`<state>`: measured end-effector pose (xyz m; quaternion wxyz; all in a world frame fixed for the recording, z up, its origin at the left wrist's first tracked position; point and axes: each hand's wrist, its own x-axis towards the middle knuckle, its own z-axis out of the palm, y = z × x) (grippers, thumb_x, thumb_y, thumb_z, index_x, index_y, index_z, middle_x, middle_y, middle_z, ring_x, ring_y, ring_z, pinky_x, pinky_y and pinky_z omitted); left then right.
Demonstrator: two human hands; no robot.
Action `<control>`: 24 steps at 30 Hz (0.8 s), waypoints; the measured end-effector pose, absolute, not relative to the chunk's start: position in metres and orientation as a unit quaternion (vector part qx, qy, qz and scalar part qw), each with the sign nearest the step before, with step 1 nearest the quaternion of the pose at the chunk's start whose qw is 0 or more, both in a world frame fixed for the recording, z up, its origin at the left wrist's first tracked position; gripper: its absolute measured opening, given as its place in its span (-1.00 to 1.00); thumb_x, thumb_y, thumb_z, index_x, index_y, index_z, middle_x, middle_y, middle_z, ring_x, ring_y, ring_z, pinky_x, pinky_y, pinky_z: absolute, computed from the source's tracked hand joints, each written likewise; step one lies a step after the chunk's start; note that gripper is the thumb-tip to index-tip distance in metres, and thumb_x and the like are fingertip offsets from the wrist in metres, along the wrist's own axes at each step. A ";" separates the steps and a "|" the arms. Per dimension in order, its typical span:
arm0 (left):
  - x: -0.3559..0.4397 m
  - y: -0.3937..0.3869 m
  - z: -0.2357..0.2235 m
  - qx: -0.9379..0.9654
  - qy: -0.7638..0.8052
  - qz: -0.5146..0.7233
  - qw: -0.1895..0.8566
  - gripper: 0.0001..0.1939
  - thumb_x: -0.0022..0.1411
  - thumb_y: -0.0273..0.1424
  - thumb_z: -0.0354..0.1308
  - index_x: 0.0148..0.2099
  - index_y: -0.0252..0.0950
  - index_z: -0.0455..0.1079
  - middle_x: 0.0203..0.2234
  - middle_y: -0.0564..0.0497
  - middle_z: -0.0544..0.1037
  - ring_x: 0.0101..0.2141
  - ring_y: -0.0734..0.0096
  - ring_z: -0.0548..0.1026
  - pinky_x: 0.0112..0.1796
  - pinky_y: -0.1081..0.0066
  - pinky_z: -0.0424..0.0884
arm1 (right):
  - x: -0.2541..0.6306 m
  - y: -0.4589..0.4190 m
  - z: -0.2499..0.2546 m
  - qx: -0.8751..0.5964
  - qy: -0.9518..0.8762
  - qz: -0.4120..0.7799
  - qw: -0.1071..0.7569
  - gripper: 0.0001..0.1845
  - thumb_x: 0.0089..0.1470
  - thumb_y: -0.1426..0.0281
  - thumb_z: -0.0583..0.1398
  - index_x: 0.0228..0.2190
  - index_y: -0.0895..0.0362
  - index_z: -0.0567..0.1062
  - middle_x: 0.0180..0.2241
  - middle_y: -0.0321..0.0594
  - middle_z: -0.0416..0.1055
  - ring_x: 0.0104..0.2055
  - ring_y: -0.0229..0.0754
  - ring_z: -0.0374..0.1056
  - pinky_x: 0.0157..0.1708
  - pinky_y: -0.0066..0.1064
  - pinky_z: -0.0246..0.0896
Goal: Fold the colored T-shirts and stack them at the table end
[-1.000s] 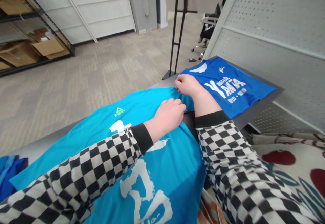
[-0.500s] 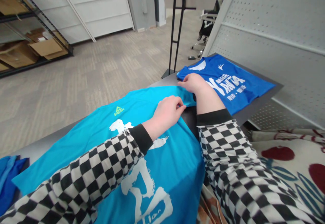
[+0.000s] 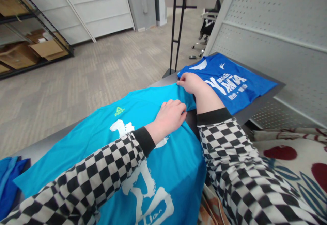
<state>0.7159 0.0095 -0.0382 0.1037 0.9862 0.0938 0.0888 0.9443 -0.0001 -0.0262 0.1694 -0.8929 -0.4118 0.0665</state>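
Note:
A bright light-blue T-shirt (image 3: 84,143) lies spread over a dark table, with a yellow-green logo and large white brush lettering on it. At the top edge of its right-hand sleeve, my right hand (image 3: 191,83) pinches the fabric between thumb and fingers. My left hand (image 3: 171,115) rests lower, at the sleeve's underarm edge, with fingers curled down on the cloth; the fingertips are partly hidden. Just beyond my right hand lies a royal-blue shirt (image 3: 251,85) with white lettering, laid flat and partly covered by my right wrist.
Another blue garment (image 3: 10,180) sits at the left end of the table (image 3: 265,95). A black stand (image 3: 176,41) rises behind the table. A perforated white panel (image 3: 278,24) borders the right side. Patterned fabric (image 3: 286,163) is at the lower right, and shelves with boxes (image 3: 48,48) stand far left.
My left hand has shifted slightly right and down, its fingers now lying over the sleeve edge. My right hand has moved slightly left with the sleeve corner.

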 end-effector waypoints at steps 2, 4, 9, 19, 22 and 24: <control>0.715 0.008 -0.039 0.986 0.097 0.090 0.100 -0.82 0.60 -0.23 0.12 -0.04 -0.12 0.53 -0.05 -0.04 0.62 0.00 0.05 0.51 -0.05 0.09 0.40 | 0.943 0.000 -0.023 -0.891 -0.419 0.078 0.158 -0.60 0.42 0.05 0.27 -0.19 0.11 0.71 -0.24 -0.02 0.65 -0.14 0.05 0.53 -0.06 -0.24 0.38; 0.714 0.007 -0.039 0.985 0.105 0.094 0.097 -0.81 0.63 -0.23 0.08 -0.03 -0.13 0.50 -0.05 -0.05 0.62 0.01 0.06 0.51 -0.04 0.09 0.39 | 0.941 -0.002 -0.017 -0.892 -0.420 0.092 0.144 -0.47 0.47 -0.02 0.18 -0.21 0.13 0.72 -0.27 0.03 0.65 -0.15 0.09 0.54 -0.07 -0.22 0.38; 0.710 0.003 -0.039 0.983 0.113 0.113 0.093 -0.83 0.64 -0.26 0.05 -0.02 -0.14 0.44 -0.04 -0.05 0.60 0.02 0.08 0.50 -0.02 0.10 0.37 | 0.938 -0.012 -0.004 -0.893 -0.411 0.143 0.114 -0.49 0.42 -0.05 0.22 -0.20 0.09 0.75 -0.31 -0.05 0.67 -0.19 0.07 0.55 -0.11 -0.25 0.37; 0.708 0.001 -0.036 0.982 0.114 0.109 0.099 -0.84 0.62 -0.29 0.07 -0.05 -0.15 0.44 -0.06 -0.10 0.59 0.03 0.05 0.49 0.02 0.10 0.37 | 0.950 -0.015 -0.011 -0.875 -0.451 0.127 0.119 -0.76 0.19 0.23 0.44 -0.14 0.06 0.77 -0.33 -0.15 0.67 -0.25 -0.01 0.51 -0.22 -0.31 0.34; 0.708 0.001 -0.036 0.982 0.111 0.114 0.097 -0.85 0.60 -0.30 0.08 -0.06 -0.14 0.45 -0.05 -0.09 0.59 0.04 0.06 0.49 0.02 0.10 0.37 | 0.952 -0.015 -0.013 -0.883 -0.435 0.122 0.127 -0.76 0.18 0.23 0.45 -0.15 0.08 0.76 -0.37 -0.19 0.63 -0.30 -0.07 0.48 -0.27 -0.34 0.32; 0.708 0.001 -0.037 0.982 0.108 0.119 0.096 -0.85 0.60 -0.30 0.08 -0.06 -0.14 0.45 -0.05 -0.09 0.59 0.04 0.06 0.49 0.02 0.10 0.38 | 0.952 -0.015 -0.013 -0.887 -0.423 0.125 0.135 -0.74 0.16 0.24 0.46 -0.15 0.09 0.75 -0.37 -0.22 0.63 -0.33 -0.10 0.46 -0.28 -0.35 0.31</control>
